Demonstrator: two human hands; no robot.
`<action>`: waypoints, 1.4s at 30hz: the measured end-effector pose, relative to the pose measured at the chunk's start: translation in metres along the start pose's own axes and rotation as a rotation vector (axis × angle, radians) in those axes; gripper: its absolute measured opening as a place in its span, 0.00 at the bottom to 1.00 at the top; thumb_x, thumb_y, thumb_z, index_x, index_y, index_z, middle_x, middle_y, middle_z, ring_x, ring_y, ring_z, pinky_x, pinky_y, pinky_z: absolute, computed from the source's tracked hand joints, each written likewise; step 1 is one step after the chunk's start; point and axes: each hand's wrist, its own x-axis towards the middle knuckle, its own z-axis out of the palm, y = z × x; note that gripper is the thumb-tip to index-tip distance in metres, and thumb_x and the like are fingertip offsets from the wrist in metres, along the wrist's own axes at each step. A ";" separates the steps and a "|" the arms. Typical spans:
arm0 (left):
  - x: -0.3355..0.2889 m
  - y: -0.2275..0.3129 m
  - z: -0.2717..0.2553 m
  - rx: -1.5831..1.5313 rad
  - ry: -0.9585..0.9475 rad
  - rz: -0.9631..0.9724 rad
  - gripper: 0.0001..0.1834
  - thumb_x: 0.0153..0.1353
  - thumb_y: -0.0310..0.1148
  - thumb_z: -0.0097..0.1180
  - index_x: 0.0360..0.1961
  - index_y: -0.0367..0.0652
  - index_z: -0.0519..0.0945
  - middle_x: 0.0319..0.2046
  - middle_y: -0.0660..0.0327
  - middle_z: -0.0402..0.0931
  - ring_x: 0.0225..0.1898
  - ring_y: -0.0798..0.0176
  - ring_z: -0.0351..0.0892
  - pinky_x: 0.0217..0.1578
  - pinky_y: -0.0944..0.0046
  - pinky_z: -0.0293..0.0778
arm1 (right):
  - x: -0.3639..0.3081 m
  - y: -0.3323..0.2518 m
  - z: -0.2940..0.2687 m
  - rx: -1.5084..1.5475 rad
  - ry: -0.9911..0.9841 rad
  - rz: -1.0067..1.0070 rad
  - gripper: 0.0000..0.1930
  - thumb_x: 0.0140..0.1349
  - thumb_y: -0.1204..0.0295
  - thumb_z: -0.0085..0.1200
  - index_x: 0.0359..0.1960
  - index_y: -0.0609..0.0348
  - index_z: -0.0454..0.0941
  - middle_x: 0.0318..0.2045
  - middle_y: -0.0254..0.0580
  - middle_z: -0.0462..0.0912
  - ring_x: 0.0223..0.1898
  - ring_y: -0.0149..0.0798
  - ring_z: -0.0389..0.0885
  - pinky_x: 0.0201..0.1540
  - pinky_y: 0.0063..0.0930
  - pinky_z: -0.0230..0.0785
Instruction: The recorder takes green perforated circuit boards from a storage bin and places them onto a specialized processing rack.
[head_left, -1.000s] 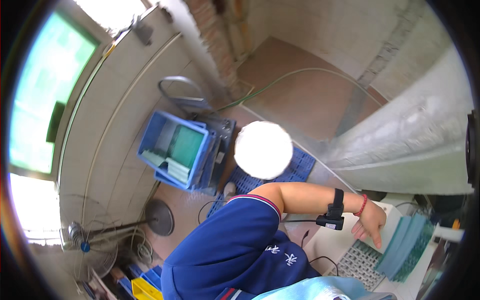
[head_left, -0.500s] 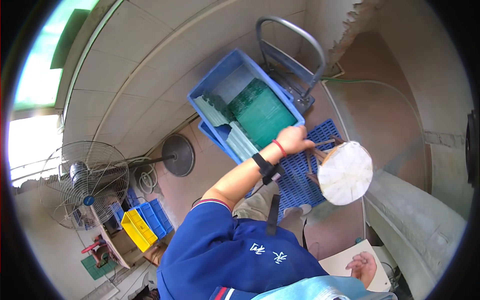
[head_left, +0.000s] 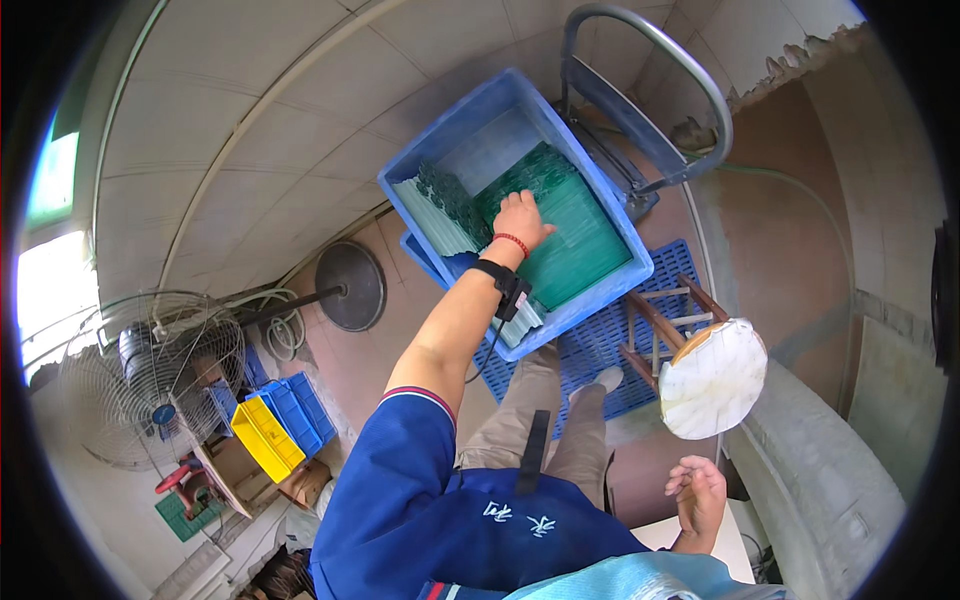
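My left hand reaches into a blue plastic crate. It rests over a packed stack of green sheets, which look like glass, with fingers pointing away and the thumb spread to the side. Nothing shows in its grasp, though the fingertips' contact is hard to make out. Beside that stack stand paler sheets along the crate's left side, with a few more at the near corner. At lower right my right hand hangs in the air, palm up, fingers loosely bent and apart, holding nothing.
A wooden stool with a white-covered seat stands right of the crate on blue slatted matting. Behind the crate rises a trolley handle. A standing fan and yellow bin are at left.
My left hand has left the crate's near right corner, beside the stool's leg, and moved up and left over the sheets. My right hand has risen slightly. The whole view has shifted.
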 end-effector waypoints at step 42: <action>0.059 0.069 0.019 0.653 -0.402 0.784 0.29 0.56 0.29 0.42 0.62 0.50 0.59 0.29 0.59 0.80 0.33 0.57 0.79 0.34 0.60 0.73 | 0.145 0.077 0.049 -0.327 -0.034 0.158 0.09 0.60 0.71 0.52 0.37 0.65 0.75 0.29 0.38 0.80 0.26 0.26 0.77 0.29 0.16 0.69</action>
